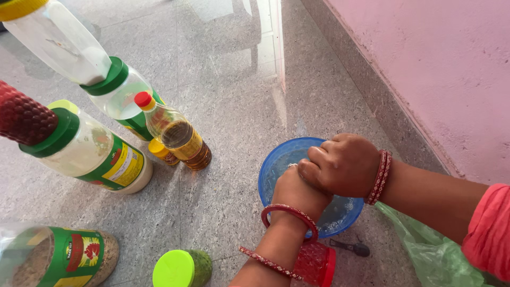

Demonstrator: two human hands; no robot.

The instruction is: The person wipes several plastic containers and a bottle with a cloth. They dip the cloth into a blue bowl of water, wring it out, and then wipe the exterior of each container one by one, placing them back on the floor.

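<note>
2 hands meet over a blue bowl (276, 165) of water on the stone floor: the right hand (342, 165) clasped over the left hand (295, 194), apparently rubbing clean. Left of them, 1 oil bottle (178, 135) stands clear.

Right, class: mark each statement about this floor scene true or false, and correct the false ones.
1. Both hands are over the blue bowl. True.
2. The oil bottle has a green cap. False: its cap is red.
3. The right hand lies over the left hand. True.
4. The wall is blue. False: it is pink.
5. The jar with the lime-green lid stands inside the bowl. False: it stands on the floor.
</note>
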